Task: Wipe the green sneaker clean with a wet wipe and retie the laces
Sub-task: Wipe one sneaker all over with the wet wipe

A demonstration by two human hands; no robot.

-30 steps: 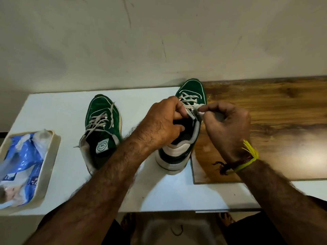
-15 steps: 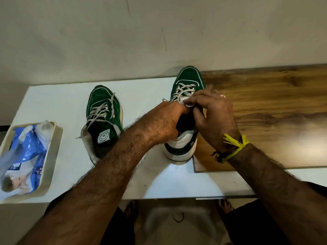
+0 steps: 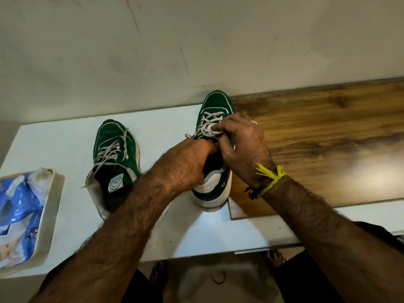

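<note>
Head view has both of my hands on the right-hand sneaker [image 3: 215, 119], which stands on the white counter [image 3: 65, 141] with its toe pointing away from me toward the wall and its heel nearest my body, its outer side against the edge of the wooden board [image 3: 317, 138]. So its long axis runs straight out from me, and the laces [image 3: 208, 122] lie just beyond both grips, up the tongue toward the toe.

My right hand [image 3: 242, 147] is the nearer one to the laces: its fingertips are curled together and pinch something small and white [image 3: 215, 130] pressed on the lace rows (a wipe or a lace end, I cannot tell which). My left hand [image 3: 185, 162] comes in from the near left, its fingers curled at the collar, gripping the sneaker at the mouth; the fingertips themselves are hidden behind the right hand, so how deep they reach I cannot say.

I judge the next move runs along that axis, the right hand working the laces while the left braces the heel end against being pushed toward the wall.

A second sneaker [image 3: 115, 154] sits to the left, well apart, laces loose. A tray [image 3: 54, 193] with a blue pack [image 3: 15, 204] of wipes sits at the far left, out of either hand's present reach.
</note>
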